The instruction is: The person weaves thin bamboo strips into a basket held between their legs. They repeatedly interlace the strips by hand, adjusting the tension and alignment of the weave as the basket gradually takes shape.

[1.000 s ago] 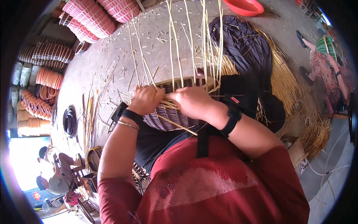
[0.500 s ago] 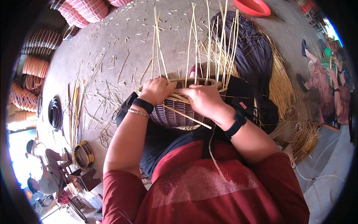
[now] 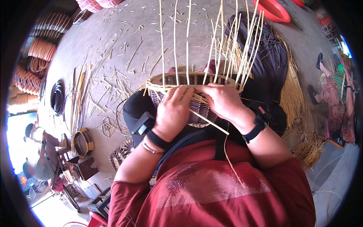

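Note:
A half-woven dark wicker basket (image 3: 194, 80) rests on my lap, with several pale cane stakes (image 3: 223, 41) standing up from its rim. My left hand (image 3: 172, 111) lies on the near rim with its fingers pressed on a pale weaving strand. Beside it, my right hand (image 3: 222, 100) pinches that pale cane strand (image 3: 208, 122) against the rim; its free end runs down toward my chest. Both wrists wear black bands.
Cane offcuts (image 3: 109, 81) litter the grey floor. Stacked striped baskets (image 3: 38, 53) stand at the left, with a black coil (image 3: 57, 98) and a small woven ring (image 3: 84, 142). Straw bundles (image 3: 298, 102) lie to the right. One person sits at lower left (image 3: 39, 155), another at right (image 3: 336, 94).
The view has swung so the basket sits more central and nearer. Both hands have shifted along the near rim and stay close together on the weaving strand.

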Demonstrator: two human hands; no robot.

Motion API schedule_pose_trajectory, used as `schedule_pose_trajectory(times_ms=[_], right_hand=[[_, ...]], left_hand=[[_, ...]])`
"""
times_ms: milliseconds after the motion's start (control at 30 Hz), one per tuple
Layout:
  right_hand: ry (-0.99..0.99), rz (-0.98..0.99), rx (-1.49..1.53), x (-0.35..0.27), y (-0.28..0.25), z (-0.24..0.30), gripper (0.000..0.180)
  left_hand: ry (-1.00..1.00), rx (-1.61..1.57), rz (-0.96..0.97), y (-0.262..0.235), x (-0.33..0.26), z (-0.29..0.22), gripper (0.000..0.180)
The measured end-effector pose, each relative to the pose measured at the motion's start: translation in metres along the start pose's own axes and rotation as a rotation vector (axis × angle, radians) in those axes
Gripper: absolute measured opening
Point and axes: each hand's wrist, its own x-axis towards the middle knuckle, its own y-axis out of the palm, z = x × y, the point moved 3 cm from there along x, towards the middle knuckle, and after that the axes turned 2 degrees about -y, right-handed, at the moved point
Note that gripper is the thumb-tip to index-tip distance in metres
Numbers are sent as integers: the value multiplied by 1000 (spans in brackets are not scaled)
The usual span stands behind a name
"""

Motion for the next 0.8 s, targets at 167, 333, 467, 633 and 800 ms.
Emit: schedule_pose_trajectory(times_ms=[167,333,467,633,800], right_hand=[[54,242,-92,1,-28,17,31],[59,265,69,36,-82,30,34],[498,110,646,109,-53,21,87],[314,436,1244,156,-8,33,21],[-216,473,-114,178,1,59,68]], left_hand=[[-36,148,-98,13,1,-9,40],[-49,175,-157,17,2,-12,35],[-44,137,-180,19,0,-12,33],[-52,154,-177,20,-4,-10,42],[-46,148,-164,22,-6,-5,43]])
